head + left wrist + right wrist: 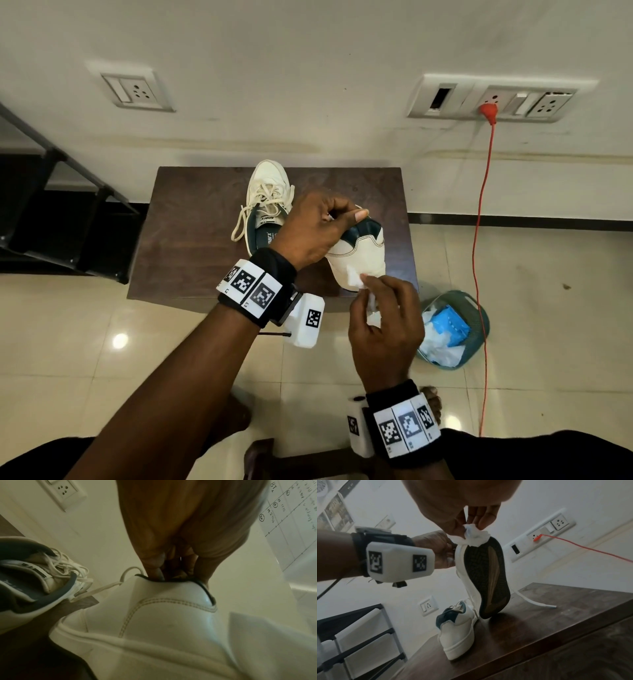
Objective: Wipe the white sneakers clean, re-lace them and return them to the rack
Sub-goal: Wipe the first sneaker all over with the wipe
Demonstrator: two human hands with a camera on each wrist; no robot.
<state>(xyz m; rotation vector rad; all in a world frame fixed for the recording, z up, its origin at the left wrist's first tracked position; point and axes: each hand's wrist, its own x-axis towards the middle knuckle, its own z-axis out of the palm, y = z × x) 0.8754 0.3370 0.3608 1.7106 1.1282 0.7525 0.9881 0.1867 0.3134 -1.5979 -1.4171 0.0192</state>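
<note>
My left hand [318, 226] grips a white sneaker [359, 257] by its dark green collar, fingers tucked inside the opening [159, 573]. The shoe stands tilted on its toe on the dark wooden table [191, 246], its dark sole [488, 574] facing right. My right hand [380, 308] pinches a crumpled white wipe [354, 277] against the heel end of the held sneaker [474, 538]. The second white sneaker [265, 202] rests on the table behind, its laces loose [458, 630].
A teal basket [455, 329] with blue and white wipes sits on the tiled floor right of the table. A red cable [479, 240] hangs from a wall socket. A black rack [61, 212] stands at left. A loose lace end [537, 603] lies on the table.
</note>
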